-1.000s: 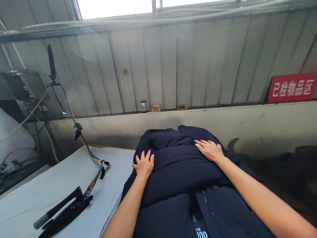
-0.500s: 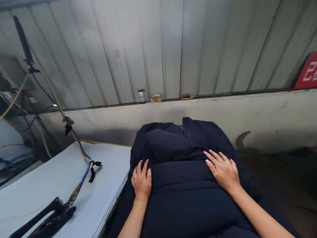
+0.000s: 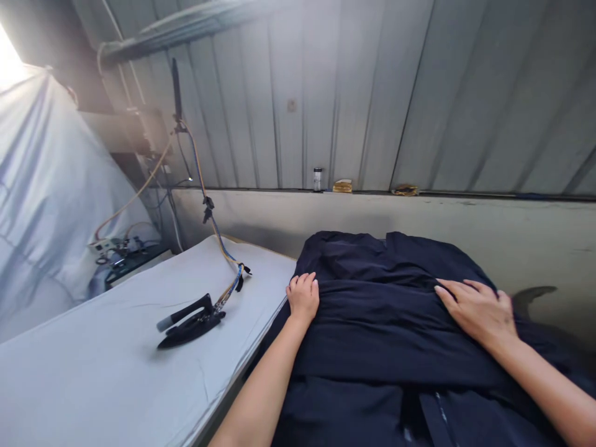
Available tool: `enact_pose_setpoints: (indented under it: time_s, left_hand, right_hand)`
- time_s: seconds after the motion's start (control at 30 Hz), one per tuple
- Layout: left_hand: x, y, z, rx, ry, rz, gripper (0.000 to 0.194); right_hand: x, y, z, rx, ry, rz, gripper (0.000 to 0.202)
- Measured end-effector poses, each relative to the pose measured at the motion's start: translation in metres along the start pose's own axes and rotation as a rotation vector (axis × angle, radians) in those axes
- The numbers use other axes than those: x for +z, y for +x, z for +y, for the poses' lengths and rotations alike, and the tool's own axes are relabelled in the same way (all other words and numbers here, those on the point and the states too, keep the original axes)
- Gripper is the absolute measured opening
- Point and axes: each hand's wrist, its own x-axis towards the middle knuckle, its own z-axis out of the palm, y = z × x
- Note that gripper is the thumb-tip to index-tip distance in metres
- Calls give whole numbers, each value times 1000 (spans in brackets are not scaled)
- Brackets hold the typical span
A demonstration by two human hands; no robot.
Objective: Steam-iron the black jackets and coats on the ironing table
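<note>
A large dark navy padded garment, possibly a stack of them [image 3: 367,347], is spread in front of me with creases running across it. My left hand [image 3: 304,296] rests on its upper left edge, fingers close together and slightly bent, pressing on the cloth. On the upper right part lies my right hand [image 3: 482,310], palm down with fingers stretched out. Neither hand visibly pinches the fabric. Near the bottom of the view, a strip with a shiny line [image 3: 440,413] shows on the garment; I cannot tell if it is a zipper.
To the left, a black iron [image 3: 193,326] lies on a white-covered table [image 3: 116,372], its hose and cable [image 3: 218,233] rising to a holder. Behind stands a corrugated metal wall [image 3: 363,93]. A small clear bottle [image 3: 317,179] is on its ledge.
My view has swung left, showing the whole iron. Both hands remain on the garment; the left fingers are less spread. The cloth between them looks more wrinkled, and a lower part with a strip shows.
</note>
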Motion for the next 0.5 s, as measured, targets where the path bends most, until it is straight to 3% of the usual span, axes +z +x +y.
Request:
enact_pose_setpoints:
  time_s: [0.17,0.27,0.4,0.5]
  left_hand:
    - [-39,-6,-22,104,-232,-1,40]
    - [-59,-19,-39,4,-246,-20,39]
    - [-67,-43,-59,-301,-188,-194,56]
    - [-54,-56,-59,-284,-245,-354,68]
  right_hand:
    - [-48,20,-27,-24,-59,-141,41]
    - [-63,24,-47,-62,-76,-253,42]
    - [-54,9,-59,-60,-117,-175,47]
    - [-35,-10,-50,-76,-173,-80,47]
